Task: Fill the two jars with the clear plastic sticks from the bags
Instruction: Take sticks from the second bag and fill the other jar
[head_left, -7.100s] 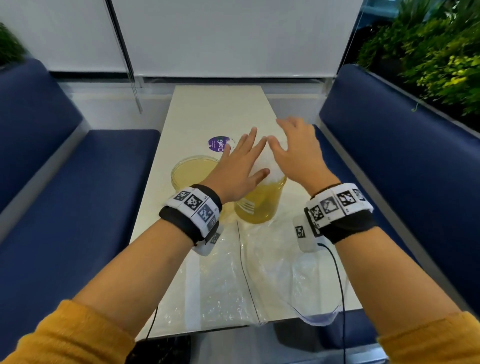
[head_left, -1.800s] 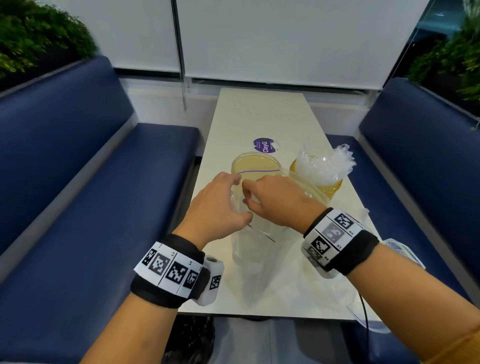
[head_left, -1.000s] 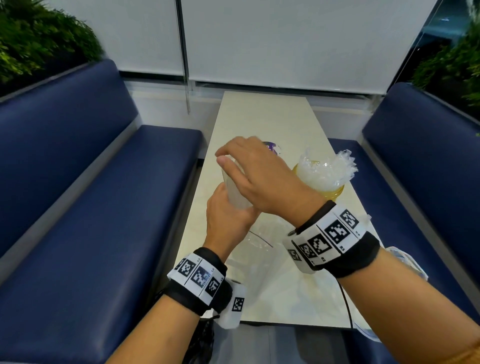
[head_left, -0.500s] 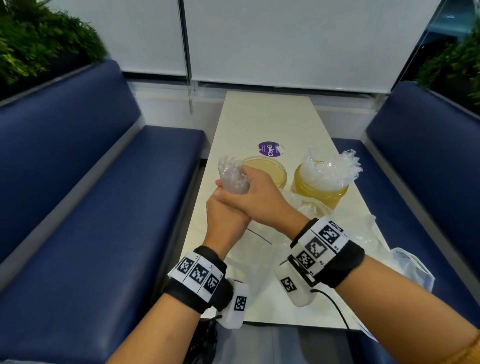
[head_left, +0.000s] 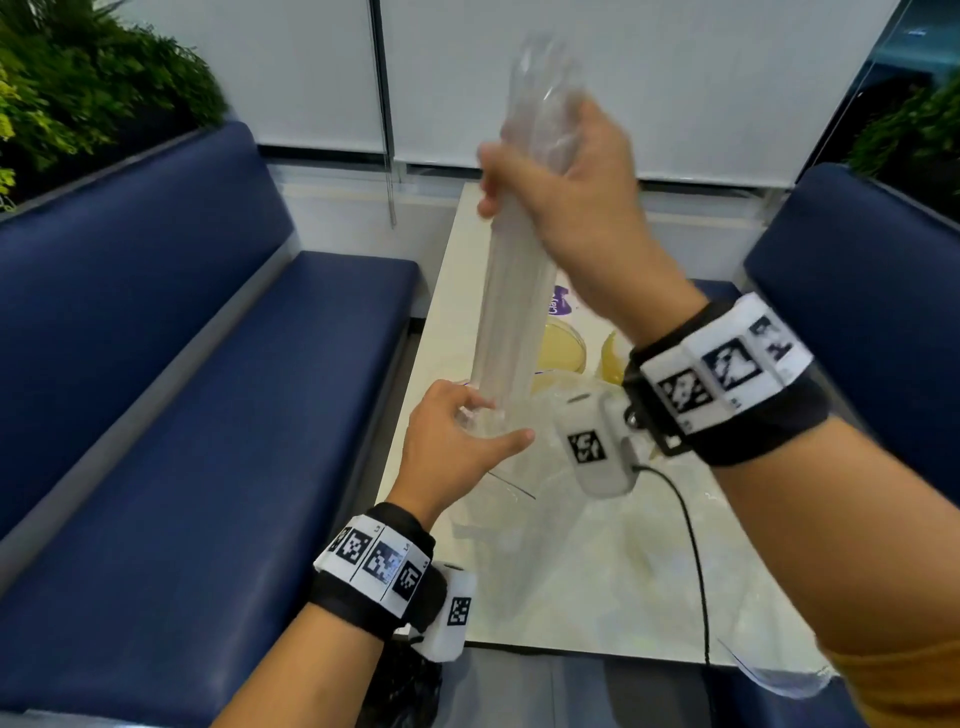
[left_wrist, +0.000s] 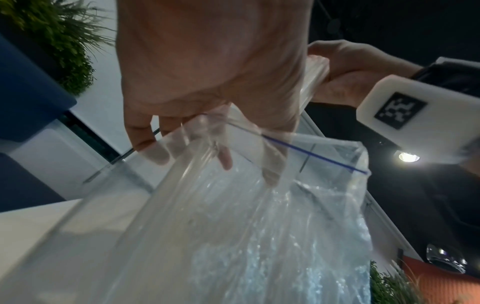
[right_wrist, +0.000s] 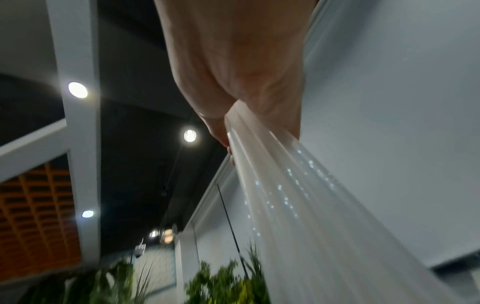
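Since half a second ago raised high above the table (head_left: 597, 561), right hand (head_left: 566, 208) clenched round the bundle of sticks (head_left: 511, 312), drawn upward out of the bag (left_wrist: 233, 226) pinched at its mouth by left hand (head_left: 457, 447), presumably for the unfilled jar (head_left: 563, 348).

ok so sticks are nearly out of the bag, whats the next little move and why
Probably keep lifting the right hand until the sticks clear the bag, whose mouth the left hand holds. Their lower ends still sit at that mouth, and the open jar waits just behind.
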